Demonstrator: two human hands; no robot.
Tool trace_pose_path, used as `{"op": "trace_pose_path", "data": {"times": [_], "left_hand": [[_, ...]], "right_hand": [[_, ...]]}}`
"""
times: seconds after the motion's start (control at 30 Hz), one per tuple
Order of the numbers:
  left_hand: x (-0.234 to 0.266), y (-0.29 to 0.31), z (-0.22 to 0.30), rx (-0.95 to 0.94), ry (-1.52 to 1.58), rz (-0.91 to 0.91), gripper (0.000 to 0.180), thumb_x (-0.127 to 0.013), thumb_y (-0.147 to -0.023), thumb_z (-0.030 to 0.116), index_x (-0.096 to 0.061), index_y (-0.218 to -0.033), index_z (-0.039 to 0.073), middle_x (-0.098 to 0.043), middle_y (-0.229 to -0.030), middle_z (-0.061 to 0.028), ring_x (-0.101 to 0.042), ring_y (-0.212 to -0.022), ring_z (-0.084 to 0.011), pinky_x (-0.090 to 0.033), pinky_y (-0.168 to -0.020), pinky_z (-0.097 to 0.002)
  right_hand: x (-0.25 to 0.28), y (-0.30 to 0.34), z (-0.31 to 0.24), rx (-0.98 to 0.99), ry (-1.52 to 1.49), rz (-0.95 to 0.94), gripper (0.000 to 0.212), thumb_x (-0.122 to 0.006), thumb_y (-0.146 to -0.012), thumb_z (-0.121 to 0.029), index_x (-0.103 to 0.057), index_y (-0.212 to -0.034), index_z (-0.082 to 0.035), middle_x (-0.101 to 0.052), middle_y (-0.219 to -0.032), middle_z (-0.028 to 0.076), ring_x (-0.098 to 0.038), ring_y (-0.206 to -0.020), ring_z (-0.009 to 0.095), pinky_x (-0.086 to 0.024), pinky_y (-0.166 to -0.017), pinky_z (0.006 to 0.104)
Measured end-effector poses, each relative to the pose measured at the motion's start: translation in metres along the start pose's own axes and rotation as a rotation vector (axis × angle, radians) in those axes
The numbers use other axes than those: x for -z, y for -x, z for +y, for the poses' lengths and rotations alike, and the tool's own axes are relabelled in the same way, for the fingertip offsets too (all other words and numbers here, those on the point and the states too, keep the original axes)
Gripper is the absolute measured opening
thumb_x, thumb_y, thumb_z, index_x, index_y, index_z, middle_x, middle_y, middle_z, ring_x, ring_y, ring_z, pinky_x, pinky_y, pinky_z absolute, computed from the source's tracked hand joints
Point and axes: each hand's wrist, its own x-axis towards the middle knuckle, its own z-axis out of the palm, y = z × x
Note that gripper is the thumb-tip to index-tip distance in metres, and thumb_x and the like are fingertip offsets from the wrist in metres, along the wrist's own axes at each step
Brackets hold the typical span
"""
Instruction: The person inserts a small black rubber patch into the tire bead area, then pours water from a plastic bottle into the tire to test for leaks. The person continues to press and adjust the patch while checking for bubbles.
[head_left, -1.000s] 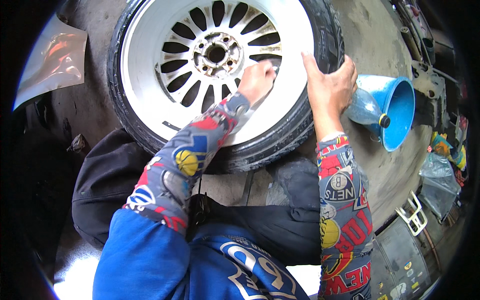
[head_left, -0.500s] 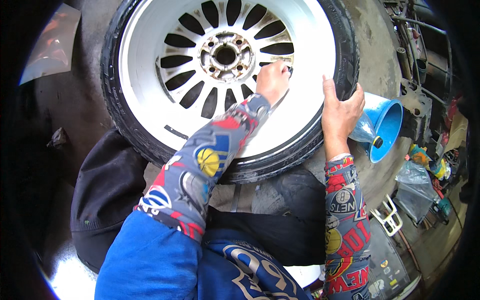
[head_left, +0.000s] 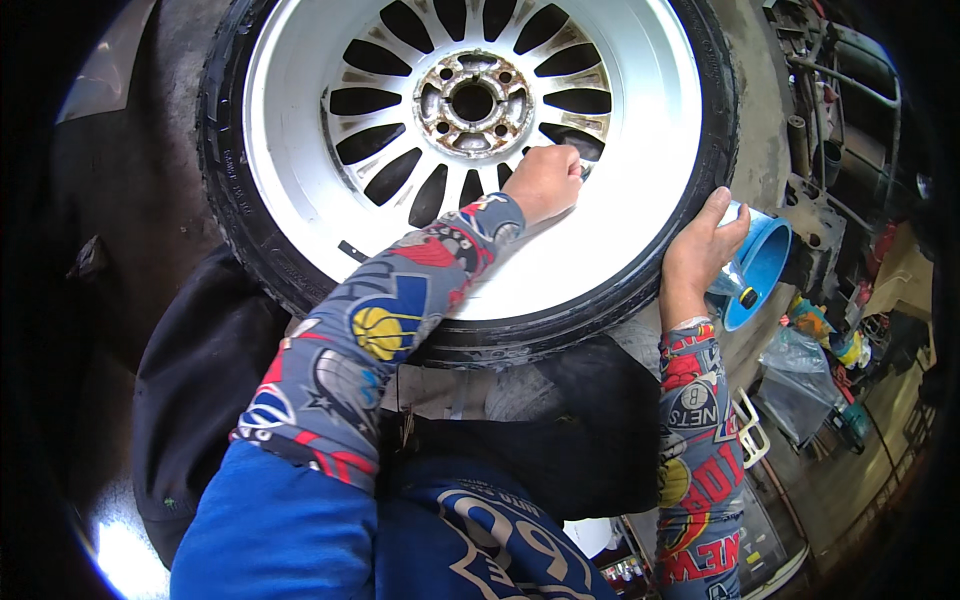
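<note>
A silver alloy wheel (head_left: 640, 190) with a black tyre (head_left: 715, 110) around it lies in front of me, its hollow inner side facing up. Brown grime marks several spokes and the hub (head_left: 472, 100). My left hand (head_left: 545, 183) reaches inside the rim, closed in a fist against the spokes right of and below the hub. A small bit of something shows past its knuckles, too little to name. At the tyre's right edge rests my right hand (head_left: 703, 255), thumb and forefinger apart, touching the tyre; its other fingers are partly hidden.
Just right of my right hand are a blue bucket (head_left: 765, 275) and a clear bottle with a black-and-yellow cap (head_left: 746, 297). Metal parts (head_left: 835, 70) and plastic bags (head_left: 795, 370) lie along the right side. My dark-trousered knees flank the tyre's near side.
My left hand has shifted nearer to me along the spokes. My right hand has slid outward and down along the tyre's edge. The whole view has shifted slightly.
</note>
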Motion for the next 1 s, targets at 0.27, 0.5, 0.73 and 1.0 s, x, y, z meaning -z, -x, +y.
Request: {"op": "trace_pose_path", "data": {"times": [0.27, 0.5, 0.73, 1.0], "left_hand": [[0.009, -0.019, 0.031, -0.044, -0.015, 0.17, 0.01, -0.062, -0.087, 0.009, -0.065, -0.08, 0.003, -0.07, -0.077, -0.0191, -0.07, -0.072, -0.036, -0.055, -0.07, -0.0449], [0.004, -0.003, -0.009, -0.13, 0.044, 0.056, 0.015, -0.068, -0.089, 0.013, -0.062, -0.083, 0.001, -0.069, -0.072, -0.0166, -0.07, -0.066, -0.0348, -0.055, -0.065, -0.0414], [0.001, -0.01, 0.015, -0.003, -0.036, 0.065, 0.011, -0.065, -0.088, 0.01, -0.062, -0.083, 0.002, -0.069, -0.076, -0.0181, -0.069, -0.072, -0.0347, -0.054, -0.069, -0.0439], [0.022, -0.015, 0.022, 0.283, -0.007, -0.443, 0.017, -0.054, -0.094, 0.001, -0.055, -0.077, 0.005, -0.065, -0.068, -0.0081, -0.069, -0.053, -0.0192, -0.053, -0.047, -0.0334]], "right_hand": [[0.0, -0.001, 0.003, 0.093, 0.026, 0.024, 0.078, -0.04, -0.107, -0.056, -0.036, -0.151, 0.008, -0.041, -0.15, 0.034, -0.04, -0.14, 0.049, -0.032, -0.117, 0.0539], [-0.002, -0.004, 0.008, 0.169, 0.025, 0.028, 0.075, -0.04, -0.108, -0.055, -0.039, -0.149, 0.008, -0.044, -0.147, 0.034, -0.042, -0.139, 0.049, -0.033, -0.116, 0.0542], [0.0, -0.004, 0.002, 0.187, 0.065, 0.034, 0.074, -0.041, -0.108, -0.054, -0.042, -0.147, 0.009, -0.046, -0.147, 0.033, -0.042, -0.138, 0.048, -0.034, -0.116, 0.0532], [0.0, -0.002, 0.001, 0.172, 0.088, 0.009, 0.071, -0.04, -0.109, -0.052, -0.043, -0.146, 0.008, -0.046, -0.148, 0.032, -0.043, -0.138, 0.048, -0.033, -0.116, 0.0531]]}}
